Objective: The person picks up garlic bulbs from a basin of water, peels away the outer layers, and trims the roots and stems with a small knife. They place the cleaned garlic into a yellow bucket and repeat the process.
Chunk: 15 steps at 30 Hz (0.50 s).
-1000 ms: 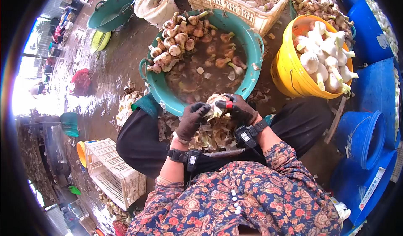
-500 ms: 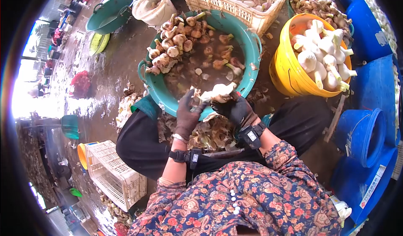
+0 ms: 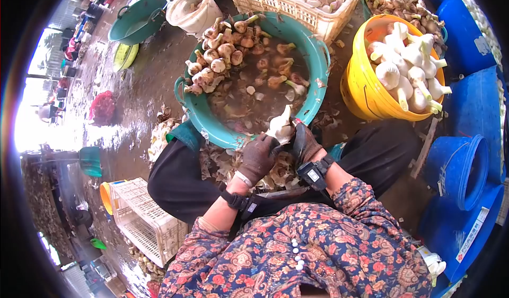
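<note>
Head view, as it reaches me at my remote post: one garlic bulb [image 3: 281, 127], stem upward, sits between the gloved hands at the near rim of the green tub [image 3: 197, 115]. The grip of the left hand [image 3: 257, 157] is clamped on the bulb's lower part; the right hand [image 3: 305, 141] lies against its other side — its fingertips are hidden, so I cannot tell how far that grip is closed. The bulb's base is likewise covered by fingers. Murky water obscures the tub's bottom and half sinks several of the unpeeled bulbs [image 3: 225, 51], whose pile overlaps too much for me to count. Peelings [image 3: 281, 173] below the hands are partly masked by the wrists. The upper crate [image 3: 275, 6] is cut off by the frame's top edge; the far left dissolves in glare. Counted: two pale crates, the second being the lower crate [image 3: 140, 202] at left; one yellow bucket [image 3: 360, 96], heaped with roughly a dozen visible white bulbs [image 3: 403, 64]; one white pail [image 3: 193, 16]; two wrist devices, one per arm.
</note>
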Each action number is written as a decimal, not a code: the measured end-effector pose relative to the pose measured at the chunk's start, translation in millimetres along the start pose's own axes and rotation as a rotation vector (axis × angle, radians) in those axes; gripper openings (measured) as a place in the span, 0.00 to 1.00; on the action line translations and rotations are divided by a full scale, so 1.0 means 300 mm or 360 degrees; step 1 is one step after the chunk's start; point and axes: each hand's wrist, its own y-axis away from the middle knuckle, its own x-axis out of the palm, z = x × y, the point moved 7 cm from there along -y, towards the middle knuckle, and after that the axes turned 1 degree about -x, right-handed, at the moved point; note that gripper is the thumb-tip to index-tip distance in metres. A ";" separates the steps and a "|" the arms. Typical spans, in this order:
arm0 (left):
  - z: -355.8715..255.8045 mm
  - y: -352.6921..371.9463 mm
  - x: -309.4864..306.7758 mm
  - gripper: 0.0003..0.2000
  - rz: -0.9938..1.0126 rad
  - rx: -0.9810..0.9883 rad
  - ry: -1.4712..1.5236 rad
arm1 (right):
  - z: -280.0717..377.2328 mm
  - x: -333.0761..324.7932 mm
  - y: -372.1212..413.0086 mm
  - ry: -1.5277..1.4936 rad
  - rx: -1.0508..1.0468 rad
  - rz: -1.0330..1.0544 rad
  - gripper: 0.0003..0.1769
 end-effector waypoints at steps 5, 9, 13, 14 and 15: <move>-0.067 -0.048 -0.100 0.27 -0.0445 0.0040 0.0036 | 0.010 0.078 0.029 -0.0947 0.0540 -0.0290 0.22; 0.065 -0.062 0.013 0.33 0.0041 -0.0053 0.0563 | -0.037 0.049 0.028 -0.0685 0.0824 0.0133 0.23; 0.039 -0.047 0.001 0.28 0.0621 -0.0763 0.1756 | -0.007 -0.021 -0.035 -0.0191 0.0427 -0.0048 0.21; 0.032 -0.056 -0.010 0.26 0.0603 -0.0621 0.1748 | 0.068 0.020 -0.026 0.0022 0.0194 0.0118 0.20; 0.043 -0.059 -0.014 0.26 0.0601 -0.0618 0.1753 | 0.130 0.054 -0.013 0.0239 -0.0045 0.0279 0.20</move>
